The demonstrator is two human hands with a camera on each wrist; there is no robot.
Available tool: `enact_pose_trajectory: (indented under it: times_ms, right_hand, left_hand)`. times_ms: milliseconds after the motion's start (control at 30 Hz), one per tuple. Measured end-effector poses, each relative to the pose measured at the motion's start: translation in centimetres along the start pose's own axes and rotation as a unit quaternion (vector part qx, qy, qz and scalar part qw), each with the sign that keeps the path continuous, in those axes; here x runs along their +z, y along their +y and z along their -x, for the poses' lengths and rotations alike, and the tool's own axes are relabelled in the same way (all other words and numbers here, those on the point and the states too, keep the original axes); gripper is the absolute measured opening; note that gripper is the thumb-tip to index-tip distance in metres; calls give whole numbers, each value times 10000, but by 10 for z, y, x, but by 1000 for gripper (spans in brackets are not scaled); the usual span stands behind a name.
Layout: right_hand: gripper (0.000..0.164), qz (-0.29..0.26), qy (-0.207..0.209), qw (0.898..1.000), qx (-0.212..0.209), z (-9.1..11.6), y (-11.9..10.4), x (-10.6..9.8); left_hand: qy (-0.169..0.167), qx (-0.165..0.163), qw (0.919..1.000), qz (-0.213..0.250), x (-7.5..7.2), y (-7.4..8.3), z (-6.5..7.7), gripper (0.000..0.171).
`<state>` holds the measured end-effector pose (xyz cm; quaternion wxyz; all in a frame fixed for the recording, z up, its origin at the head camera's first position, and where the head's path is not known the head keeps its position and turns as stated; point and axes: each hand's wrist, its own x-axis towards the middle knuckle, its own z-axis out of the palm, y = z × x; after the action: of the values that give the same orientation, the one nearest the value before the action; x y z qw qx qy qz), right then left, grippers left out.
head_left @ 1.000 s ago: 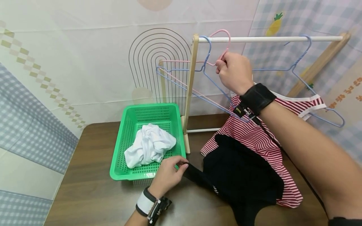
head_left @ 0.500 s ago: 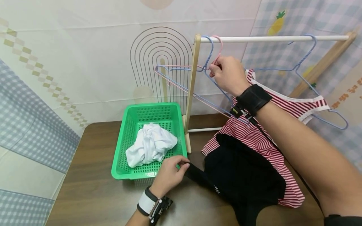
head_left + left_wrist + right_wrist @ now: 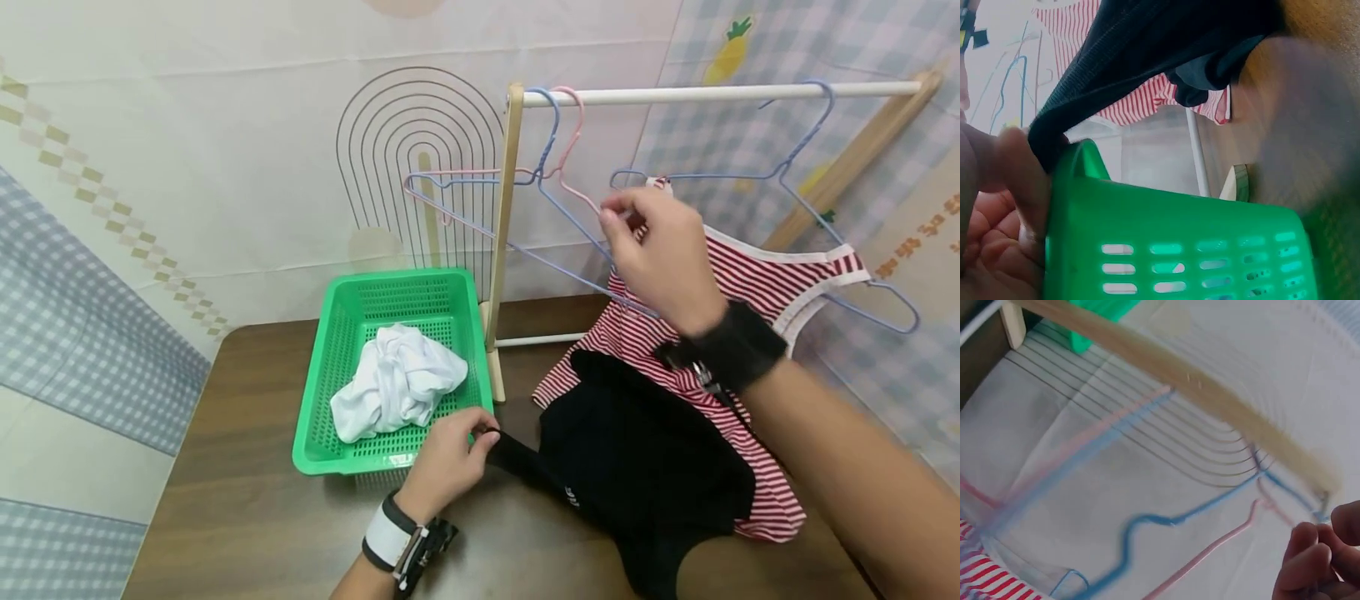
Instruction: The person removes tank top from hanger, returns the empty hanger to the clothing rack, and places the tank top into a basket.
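Note:
My left hand (image 3: 450, 458) pinches a narrow end of a black tank top (image 3: 660, 475) at the front right corner of the green basket (image 3: 307, 425). The rest of the top lies on the table, over the hem of a red-and-white striped tank top (image 3: 738, 267). That striped top hangs on a blue hanger (image 3: 806, 137). A pink hanger (image 3: 581, 121) hangs from the rack's rail beside another blue hanger (image 3: 553, 125). My right hand (image 3: 660, 250), fingers loosely curled, overlaps the pink hanger's right shoulder in the head view. In the right wrist view its fingertips (image 3: 1305, 540) show nothing between them.
A white crumpled cloth (image 3: 401, 379) lies in the basket. The rack's wooden post (image 3: 504, 225) stands at the basket's right side, carrying a white rail (image 3: 712, 94) to the right. Patterned curtains hang behind the brown table (image 3: 240, 467).
My right hand has brought the pink hanger left along the rail to the blue one, then let go and moved down and right. The left hand keeps its hold on the black tank top.

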<state>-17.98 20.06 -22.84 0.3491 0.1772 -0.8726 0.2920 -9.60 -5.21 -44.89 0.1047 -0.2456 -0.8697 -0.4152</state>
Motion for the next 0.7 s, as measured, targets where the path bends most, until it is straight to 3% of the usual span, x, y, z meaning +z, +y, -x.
enact_pose_trajectory:
  times_ms: [100, 200, 300, 400, 467, 567, 700]
  right_hand:
    - [11, -237, 439, 9978, -445, 46, 2, -8]
    - [10, -450, 634, 9958, -492, 93, 9, -14]
    - [12, -381, 464, 9982, -40, 134, 26, -14]
    - [14, 1, -334, 9963, 798, 166, 46, -12]
    - [22, 322, -1086, 9841, 1365, 185, 60, -11]
    - [43, 796, -2135, 9531, 1994, 207, 79, -10]
    - [69, 1172, -2971, 9133, 2526, 226, 103, -6]
  left_hand:
    - [42, 117, 9997, -201, 2, 6, 0, 9]
    - [149, 338, 9979, -523, 6, 14, -1, 17]
    - [323, 676, 9928, -931, 12, 22, -2, 23]
    - [526, 1085, 9852, -1217, 20, 31, -2, 29]
    - [603, 1315, 9810, -1291, 27, 36, -2, 31]
    - [537, 1506, 9773, -1392, 43, 42, -2, 32]
    - [91, 1400, 9797, -1434, 72, 43, -6, 31]
